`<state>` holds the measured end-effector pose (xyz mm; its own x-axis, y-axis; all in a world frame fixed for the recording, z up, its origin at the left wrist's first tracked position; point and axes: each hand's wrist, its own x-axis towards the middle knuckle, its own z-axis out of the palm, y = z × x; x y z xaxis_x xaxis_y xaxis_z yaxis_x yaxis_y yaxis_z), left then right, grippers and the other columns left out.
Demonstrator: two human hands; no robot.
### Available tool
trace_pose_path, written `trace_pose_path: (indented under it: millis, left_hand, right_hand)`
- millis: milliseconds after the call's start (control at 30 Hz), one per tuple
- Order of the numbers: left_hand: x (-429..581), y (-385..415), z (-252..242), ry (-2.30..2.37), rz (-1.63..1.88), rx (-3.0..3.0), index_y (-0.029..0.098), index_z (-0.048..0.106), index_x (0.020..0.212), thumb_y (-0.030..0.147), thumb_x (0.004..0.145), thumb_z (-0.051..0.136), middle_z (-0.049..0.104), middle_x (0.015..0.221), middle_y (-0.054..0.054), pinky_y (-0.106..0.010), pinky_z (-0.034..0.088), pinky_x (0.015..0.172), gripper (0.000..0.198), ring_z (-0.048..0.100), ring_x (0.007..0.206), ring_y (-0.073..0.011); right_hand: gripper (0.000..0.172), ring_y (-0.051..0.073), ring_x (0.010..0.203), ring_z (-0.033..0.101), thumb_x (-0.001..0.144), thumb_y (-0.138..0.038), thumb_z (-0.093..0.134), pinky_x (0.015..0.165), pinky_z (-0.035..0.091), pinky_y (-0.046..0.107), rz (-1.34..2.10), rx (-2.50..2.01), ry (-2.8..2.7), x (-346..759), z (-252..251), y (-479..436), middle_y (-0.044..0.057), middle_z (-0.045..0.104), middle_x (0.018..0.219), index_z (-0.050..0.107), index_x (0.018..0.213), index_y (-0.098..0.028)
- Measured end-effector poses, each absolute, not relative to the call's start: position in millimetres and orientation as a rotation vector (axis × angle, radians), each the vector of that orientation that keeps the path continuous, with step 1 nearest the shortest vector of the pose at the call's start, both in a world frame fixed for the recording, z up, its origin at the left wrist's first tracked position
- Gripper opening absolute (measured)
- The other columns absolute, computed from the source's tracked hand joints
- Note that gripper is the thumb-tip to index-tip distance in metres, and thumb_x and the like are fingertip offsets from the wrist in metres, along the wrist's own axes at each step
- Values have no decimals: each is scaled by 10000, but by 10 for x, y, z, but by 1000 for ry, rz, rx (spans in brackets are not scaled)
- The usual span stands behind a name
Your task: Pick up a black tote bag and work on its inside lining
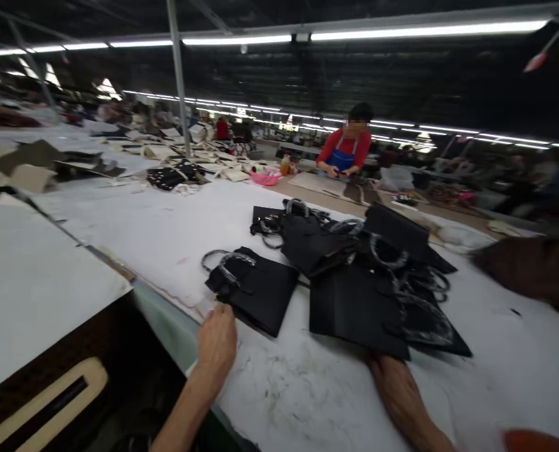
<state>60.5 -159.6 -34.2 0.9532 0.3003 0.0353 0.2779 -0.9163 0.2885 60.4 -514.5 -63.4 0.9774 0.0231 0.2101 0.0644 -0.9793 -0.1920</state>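
Nearest item: brown machine or cabinet panel (44,395) with a cream slot, at the lower left below a white board (29,276).

Left hand (216,342): rests at the near edge of the white worktable (157,232), fingers curled under and touching the near corner of a black bag (255,289). Whether they pinch the bag or only press on it cannot be told from this angle.

Black bag: lies flat, apart from the rest, just left of the main heap, its wrapped handles (225,260) flopped toward the far side. Placement reads as singled out from the heap, within easy reach.

Right hand: hidden under the near edge of the bag pile (368,276); only the forearm (401,395) shows, so finger state cannot be told. The arm appears to reach beneath the lowest flat bag, probably to lift or shift it.

Bag pile: several black bags overlapping loosely, handles tangled among them.

Containers: pink basket (266,177) far along the table, contents too small to tell; an orange bottle (285,166) stands just beside it.

Other: a person in red with a blue apron (344,154) works at the far end; their hands are separate from those above.
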Motion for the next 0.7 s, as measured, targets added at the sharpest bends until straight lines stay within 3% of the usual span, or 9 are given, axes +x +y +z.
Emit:
trace_pose_path:
  millis: [133, 233, 367, 533, 700]
  left_hand:
    - [555, -1492, -367, 295, 142, 3038, 127, 557, 920, 123, 879, 347, 570, 906, -105, -362, 429, 703, 214, 550, 887, -279]
    - [503, -1505, -399, 225, 210, 3186, 147, 546, 895, 113, 874, 329, 556, 884, -87, -342, 417, 695, 221, 540, 861, -261]
    - [497, -1537, -410, 145, 190, 3246, 145, 539, 893, 97, 871, 303, 544, 880, -89, -333, 410, 683, 242, 530, 856, -257]
    - [504, -1509, -363, 110, 120, 3250, 144, 533, 900, 74, 867, 270, 546, 899, -88, -323, 401, 659, 273, 527, 873, -254]
    - [448, -1478, -272, 122, 45, 3179, 151, 541, 932, 117, 889, 271, 551, 906, -77, -317, 404, 656, 275, 528, 915, -247]
  right_hand:
    - [313, 296, 977, 565, 920, -306, 367, 886, 439, 433, -192, -2943, -68, 518, -627, -5160, 155, 633, 973, 628, 946, -134]
    - [377, 302, 1132, 481, 911, -320, 345, 1014, 313, 474, -124, -2924, -103, 348, -597, -5105, 170, 580, 1156, 578, 1116, -106]
    - [492, 269, 1282, 328, 899, -359, 332, 1074, 195, 487, -63, -2866, -66, 37, -588, -5127, 143, 402, 1386, 465, 1292, -95]
    - [548, 263, 1313, 264, 873, -375, 324, 1102, 71, 464, -43, -2698, 17, -85, -598, -5123, 157, 370, 1405, 477, 1287, -49]
    - [508, 324, 1289, 285, 770, -426, 488, 1099, 64, 459, -20, -2398, 125, -11, -373, -5034, 179, 441, 1346, 605, 1133, -90]
